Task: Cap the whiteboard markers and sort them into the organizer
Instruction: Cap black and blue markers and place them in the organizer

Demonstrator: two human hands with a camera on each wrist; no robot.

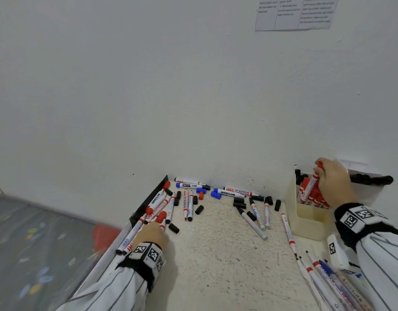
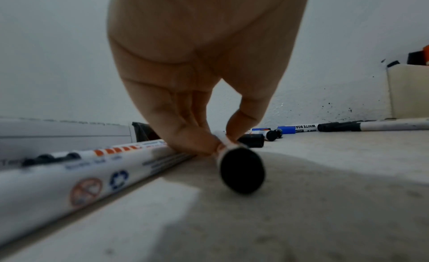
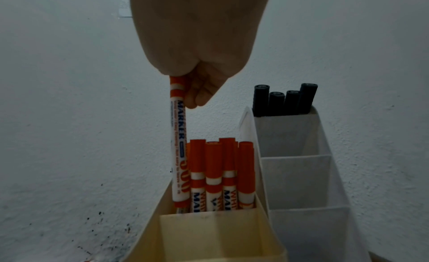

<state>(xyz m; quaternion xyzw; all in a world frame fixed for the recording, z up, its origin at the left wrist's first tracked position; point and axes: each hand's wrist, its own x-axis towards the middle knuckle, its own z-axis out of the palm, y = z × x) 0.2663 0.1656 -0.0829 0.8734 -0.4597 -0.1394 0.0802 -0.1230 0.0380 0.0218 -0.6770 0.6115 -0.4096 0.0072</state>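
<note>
Surface: speckled pale tabletop [image 1: 218, 250] set in a corner of white wall, a printed sheet [image 1: 295, 13] taped high on the wall.
Left hand: the left hand [image 1: 152, 234] is low on the table's left side; in the left wrist view its fingers [image 2: 185, 135] and thumb pinch a white marker with a black end [image 2: 241, 171] that lies on the surface.
Beside it: a long red-printed marker [image 2: 76, 176] lies touching the fingers on their left, along the table's edge rail [image 1: 148, 202].
Right hand: the right hand [image 1: 333, 182] grips a red-capped marker [image 3: 178, 137] by its cap end, upright, its lower end inside the cream organizer [image 3: 209, 234].
Organizer contents: red markers [image 3: 220, 174] stand capped in the same compartment, crowding the held one's right side; black-capped markers [image 3: 284, 100] fill the far compartment of the white organizer [image 3: 294, 174] beside it.
Clutter: loose black caps [image 1: 199, 209], blue caps [image 1: 216, 195] and uncapped markers [image 1: 254, 223] are scattered between the hands; more markers [image 1: 323, 281] lie near the right sleeve.
</note>
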